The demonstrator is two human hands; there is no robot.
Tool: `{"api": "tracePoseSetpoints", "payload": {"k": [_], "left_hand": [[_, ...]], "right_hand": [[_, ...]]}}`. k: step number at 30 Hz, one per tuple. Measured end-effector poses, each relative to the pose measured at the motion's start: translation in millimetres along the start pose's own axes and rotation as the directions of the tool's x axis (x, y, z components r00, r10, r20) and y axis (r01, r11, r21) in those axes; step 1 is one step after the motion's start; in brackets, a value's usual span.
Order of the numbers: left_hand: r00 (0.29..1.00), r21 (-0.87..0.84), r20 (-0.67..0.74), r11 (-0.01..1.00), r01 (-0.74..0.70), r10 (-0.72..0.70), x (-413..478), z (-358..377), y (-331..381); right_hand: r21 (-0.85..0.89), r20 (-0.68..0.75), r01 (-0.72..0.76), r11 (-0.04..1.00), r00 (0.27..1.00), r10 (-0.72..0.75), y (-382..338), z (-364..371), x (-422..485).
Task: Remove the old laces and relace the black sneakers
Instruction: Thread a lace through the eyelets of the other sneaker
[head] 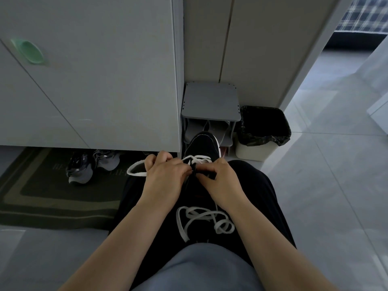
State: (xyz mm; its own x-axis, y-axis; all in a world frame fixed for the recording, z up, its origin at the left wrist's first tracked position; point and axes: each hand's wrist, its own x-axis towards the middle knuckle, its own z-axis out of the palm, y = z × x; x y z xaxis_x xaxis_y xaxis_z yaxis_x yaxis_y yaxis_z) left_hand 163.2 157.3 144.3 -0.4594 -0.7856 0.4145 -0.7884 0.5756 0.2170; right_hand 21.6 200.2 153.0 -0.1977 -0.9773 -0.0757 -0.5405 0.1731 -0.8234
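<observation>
Black white-soled sneaker [204, 144] lies along the person's lap, long axis pointing away, toe farthest. Both hands meet at its eyelets. The left hand [165, 175] grips the flat white lace [136, 171] looping out to the sneaker's left. The right hand [220, 181] pinches the sneaker's lacing edge. A tangled white lace coil [203, 219] lies behind the sneaker's heel.

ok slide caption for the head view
Left hand and right hand work on the white lace of a black sneaker on the lap.
</observation>
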Motion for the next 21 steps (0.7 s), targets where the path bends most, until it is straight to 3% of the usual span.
{"api": "tracePoseSetpoints", "payload": {"k": [7,9,11,12,14,16,17,19,21], "left_hand": [[0.996,-0.003,0.087,0.999,0.036,-0.036,-3.9,5.1,-0.2],[0.993,-0.063,0.027,0.991,0.118,-0.116,-0.4,-0.4,2.0],[0.985,-0.109,0.004,0.979,0.173,-0.174,6.0,-3.7,0.8],[0.983,-0.119,0.018,0.976,0.183,-0.183,10.1,-4.0,-1.4],[0.985,-0.119,0.077,0.98,0.161,-0.153,19.1,-2.5,-5.8],[0.984,-0.12,0.153,0.987,0.109,-0.09,28.3,0.5,-8.7],[0.984,-0.12,0.171,0.99,0.079,-0.058,32.4,1.5,-9.9],[0.983,-0.107,0.182,0.994,0.025,-0.005,40.0,1.4,-11.7],[0.981,-0.104,0.189,0.994,-0.015,0.035,46.9,-2.3,-12.6]], "right_hand": [[-0.048,-0.131,0.022,0.999,0.991,-0.028,-1.0,1.9,-0.1],[0.003,-0.183,0.025,1.0,0.983,-0.024,0.7,-7.8,-2.8],[0.16,-0.22,-0.004,0.987,0.975,0.039,0.5,-23.2,-7.6],[0.354,-0.216,-0.009,0.935,0.972,0.091,-2.5,-33.3,-10.7],[0.772,-0.198,0.08,0.631,0.973,0.119,-13.0,-58.9,-19.4],[0.91,-0.253,0.218,0.352,0.966,0.055,-21.0,-91.7,-32.6],[0.914,-0.293,0.273,0.299,0.956,0.021,-25.1,-107.2,-38.8],[0.879,-0.354,0.347,0.326,0.934,-0.039,-31.1,-128.8,-46.0],[0.82,-0.339,0.33,0.467,0.938,-0.068,-33.0,-130.0,-44.7]]}}
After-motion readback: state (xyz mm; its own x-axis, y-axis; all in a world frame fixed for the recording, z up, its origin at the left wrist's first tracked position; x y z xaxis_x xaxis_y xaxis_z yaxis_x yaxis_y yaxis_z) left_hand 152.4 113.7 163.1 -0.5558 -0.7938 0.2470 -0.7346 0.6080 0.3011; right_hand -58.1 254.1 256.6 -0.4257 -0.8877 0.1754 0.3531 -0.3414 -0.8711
